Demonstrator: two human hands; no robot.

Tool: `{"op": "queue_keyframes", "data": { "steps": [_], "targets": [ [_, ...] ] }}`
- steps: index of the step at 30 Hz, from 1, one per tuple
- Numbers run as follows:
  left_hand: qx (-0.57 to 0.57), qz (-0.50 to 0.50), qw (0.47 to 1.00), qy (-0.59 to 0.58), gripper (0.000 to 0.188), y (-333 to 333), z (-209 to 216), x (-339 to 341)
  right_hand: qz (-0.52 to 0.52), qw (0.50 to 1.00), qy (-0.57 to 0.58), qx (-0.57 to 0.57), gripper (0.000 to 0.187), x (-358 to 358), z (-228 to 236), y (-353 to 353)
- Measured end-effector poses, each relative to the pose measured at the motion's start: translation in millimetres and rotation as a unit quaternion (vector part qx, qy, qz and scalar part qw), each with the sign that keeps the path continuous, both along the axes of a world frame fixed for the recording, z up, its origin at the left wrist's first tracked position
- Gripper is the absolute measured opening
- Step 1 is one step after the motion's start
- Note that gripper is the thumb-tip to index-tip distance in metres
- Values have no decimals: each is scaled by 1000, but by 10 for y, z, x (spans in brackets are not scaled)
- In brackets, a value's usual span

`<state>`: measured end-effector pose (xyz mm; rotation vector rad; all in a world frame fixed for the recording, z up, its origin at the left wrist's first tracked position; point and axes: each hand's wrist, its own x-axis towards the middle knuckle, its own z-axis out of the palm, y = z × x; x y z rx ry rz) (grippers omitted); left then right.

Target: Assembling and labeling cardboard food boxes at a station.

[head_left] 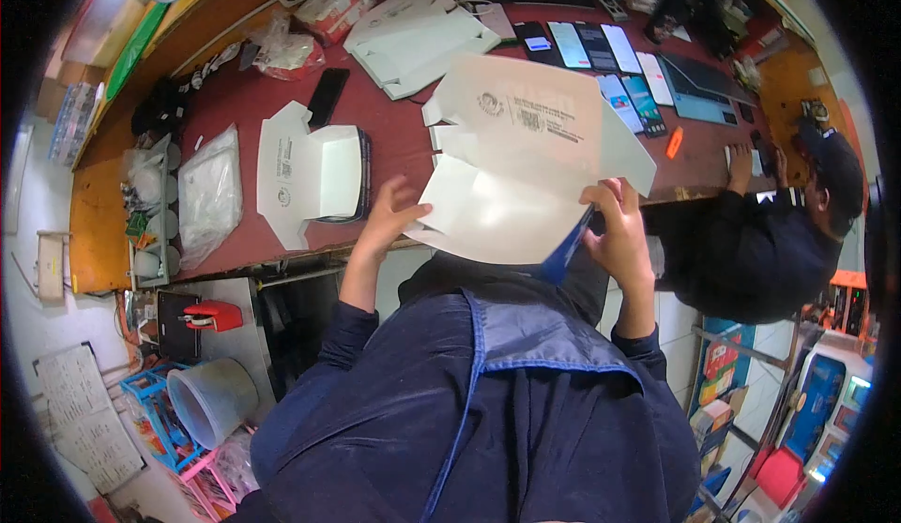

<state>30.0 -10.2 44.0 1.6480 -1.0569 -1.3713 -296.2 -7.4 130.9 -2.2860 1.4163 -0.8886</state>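
A partly folded white cardboard box blank (511,171) with dark print spans the space between my hands at the table's front edge. My right hand (618,227) grips its right side, fingers curled over the edge, where a blue outer face shows. At its lower left edge, the thumb of my left hand (383,225) touches or nearly touches a flap; the other fingers are apart and slightly blurred. Left of that hand stands a folded box (340,174) with its printed lid flap (282,176) spread open. Behind lies a stack of flat white blanks (413,40).
Several phones (621,49) lie at the back right, near an orange cutter (674,142). A black phone (328,96) and a plastic-wrapped packet (210,195) are on the left. A co-worker (760,232) sits at the right. A bin (214,401) stands lower left.
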Motion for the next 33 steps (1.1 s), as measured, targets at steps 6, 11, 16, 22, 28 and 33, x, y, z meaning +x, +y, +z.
{"op": "queue_keyframes", "data": {
  "steps": [6, 11, 16, 22, 28, 33],
  "targets": [
    [-15, -17, 995, 95, 54, 134, -485, -88, 1, 979, 146, 146, 74, 105, -137, -59],
    [-188, 73, 979, 2, 44, 179, -452, -402, 30, 951, -68, 300, 58, 665, -132, -125],
    [-158, -50, 986, 17, 42, 156, -301, -572, -86, 802, -275, 523, 53, 1276, -1061, -434],
    [-310, 114, 940, -89, 53, 53, -703, -587, 4, 768, -374, 520, 25, 1192, -1404, -740],
    [-186, 244, 946, 103, 65, 115, -653, -545, 0, 727, -468, 503, 26, 1309, -1584, -700],
    [-263, 169, 935, -167, 17, 44, -615, -541, 71, 727, -423, 536, 27, 1408, -1560, -592]
  ]
}}
